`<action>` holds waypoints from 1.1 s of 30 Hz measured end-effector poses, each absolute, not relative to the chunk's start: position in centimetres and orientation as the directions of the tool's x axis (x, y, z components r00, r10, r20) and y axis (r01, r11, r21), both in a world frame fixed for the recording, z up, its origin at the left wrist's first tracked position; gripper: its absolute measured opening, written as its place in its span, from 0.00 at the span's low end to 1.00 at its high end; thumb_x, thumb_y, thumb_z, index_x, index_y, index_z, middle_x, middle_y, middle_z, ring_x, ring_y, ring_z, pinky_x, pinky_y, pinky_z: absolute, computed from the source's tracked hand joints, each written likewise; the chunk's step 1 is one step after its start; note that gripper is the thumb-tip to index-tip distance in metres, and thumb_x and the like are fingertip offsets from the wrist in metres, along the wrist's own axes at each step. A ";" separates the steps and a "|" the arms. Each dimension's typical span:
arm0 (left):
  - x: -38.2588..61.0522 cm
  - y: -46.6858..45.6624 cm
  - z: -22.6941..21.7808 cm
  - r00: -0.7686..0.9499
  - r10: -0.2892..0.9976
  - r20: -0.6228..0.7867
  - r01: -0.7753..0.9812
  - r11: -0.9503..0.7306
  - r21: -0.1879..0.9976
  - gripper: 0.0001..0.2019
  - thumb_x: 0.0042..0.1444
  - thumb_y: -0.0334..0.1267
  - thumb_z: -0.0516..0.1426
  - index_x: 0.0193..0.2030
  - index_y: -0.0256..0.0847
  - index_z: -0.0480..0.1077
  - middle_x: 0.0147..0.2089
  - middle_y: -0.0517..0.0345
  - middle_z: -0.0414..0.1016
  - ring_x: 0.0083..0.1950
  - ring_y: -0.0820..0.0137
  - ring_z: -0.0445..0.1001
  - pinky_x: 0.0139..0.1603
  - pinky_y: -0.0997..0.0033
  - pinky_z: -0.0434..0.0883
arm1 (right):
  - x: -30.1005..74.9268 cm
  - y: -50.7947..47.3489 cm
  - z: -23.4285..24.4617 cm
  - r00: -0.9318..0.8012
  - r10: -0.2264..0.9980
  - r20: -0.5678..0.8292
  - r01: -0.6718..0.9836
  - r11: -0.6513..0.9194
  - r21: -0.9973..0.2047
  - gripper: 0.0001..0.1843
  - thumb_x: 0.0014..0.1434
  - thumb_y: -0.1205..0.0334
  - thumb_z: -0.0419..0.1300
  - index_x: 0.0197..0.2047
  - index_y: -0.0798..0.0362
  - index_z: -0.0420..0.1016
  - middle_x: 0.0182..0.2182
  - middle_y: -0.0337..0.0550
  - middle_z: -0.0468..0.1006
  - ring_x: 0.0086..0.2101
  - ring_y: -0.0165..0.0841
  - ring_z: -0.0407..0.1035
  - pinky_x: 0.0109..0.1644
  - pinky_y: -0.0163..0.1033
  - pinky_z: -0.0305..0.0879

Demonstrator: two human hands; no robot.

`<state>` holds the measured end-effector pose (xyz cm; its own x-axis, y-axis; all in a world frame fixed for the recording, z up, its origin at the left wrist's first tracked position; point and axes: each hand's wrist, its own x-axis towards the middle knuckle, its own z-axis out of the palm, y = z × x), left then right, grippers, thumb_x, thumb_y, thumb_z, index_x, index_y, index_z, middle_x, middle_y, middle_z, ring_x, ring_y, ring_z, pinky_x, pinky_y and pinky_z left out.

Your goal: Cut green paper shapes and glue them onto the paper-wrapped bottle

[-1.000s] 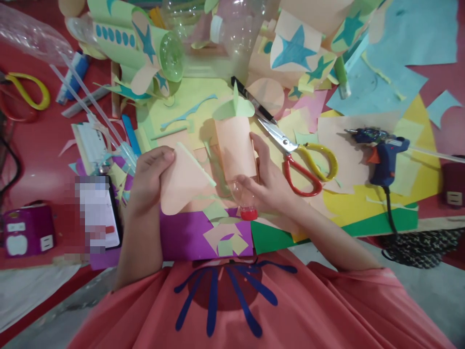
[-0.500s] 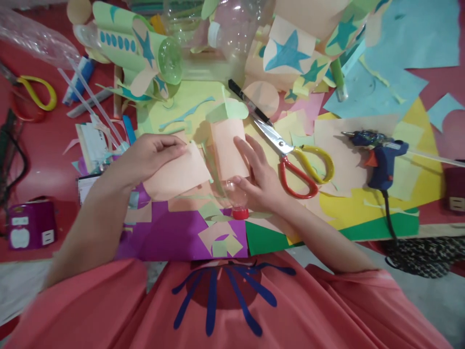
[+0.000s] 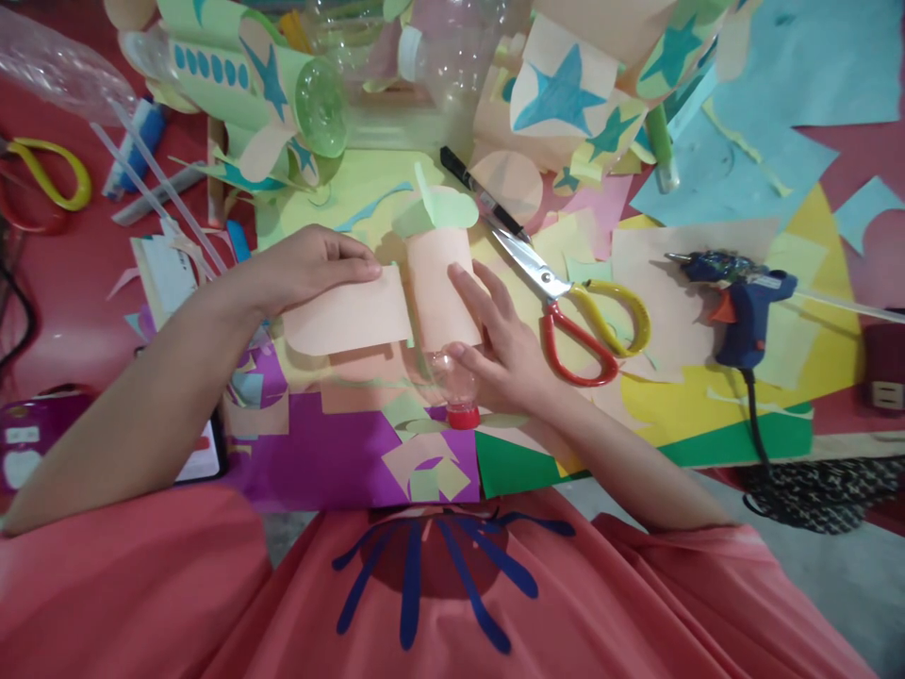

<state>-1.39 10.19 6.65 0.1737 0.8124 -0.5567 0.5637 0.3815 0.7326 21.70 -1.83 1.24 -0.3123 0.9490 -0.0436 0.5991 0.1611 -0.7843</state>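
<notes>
My left hand (image 3: 329, 269) pinches the upper edge of a peach paper piece (image 3: 346, 316). The paper's right end lies close beside a small clear plastic bottle (image 3: 452, 377) with a red cap (image 3: 463, 417) toward me. A peach paper wrap (image 3: 439, 288) covers the bottle's body, and a pale green paper piece (image 3: 452, 209) shows at its far end. My right hand (image 3: 499, 339) grips the wrapped bottle from the right, fingers on the wrap and thumb near its lower edge. Scissors (image 3: 558, 292) with red and yellow handles lie right of that hand.
A blue glue gun (image 3: 742, 311) rests at right, its cord running toward me. A black marker (image 3: 485, 193) lies beyond the scissors. Decorated bottles (image 3: 233, 85) and clear bottles stand at the back. Paper scraps (image 3: 428, 462) cover the coloured sheets; a phone (image 3: 205, 453) is partly under my left forearm.
My left hand has moved slightly up and right, turning the peach paper level and bringing its end against or near the wrapped bottle. My right hand has barely moved.
</notes>
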 end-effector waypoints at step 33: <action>-2.5 10.5 4.3 0.340 0.826 -0.449 0.528 0.228 0.818 0.07 0.45 0.37 0.70 0.22 0.38 0.80 0.24 0.58 0.75 0.24 0.73 0.69 0.23 0.77 0.60 | 21.3 -2.0 0.3 -0.271 0.962 -0.015 0.629 0.166 -0.760 0.40 0.68 0.37 0.52 0.78 0.36 0.49 0.76 0.49 0.52 0.66 0.56 0.63 0.51 0.56 0.78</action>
<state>-2.53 10.50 4.26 0.3397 0.8262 -0.4495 0.5282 0.2278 0.8180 21.26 -2.03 0.34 -0.2715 0.9623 -0.0145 0.6289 0.1659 -0.7596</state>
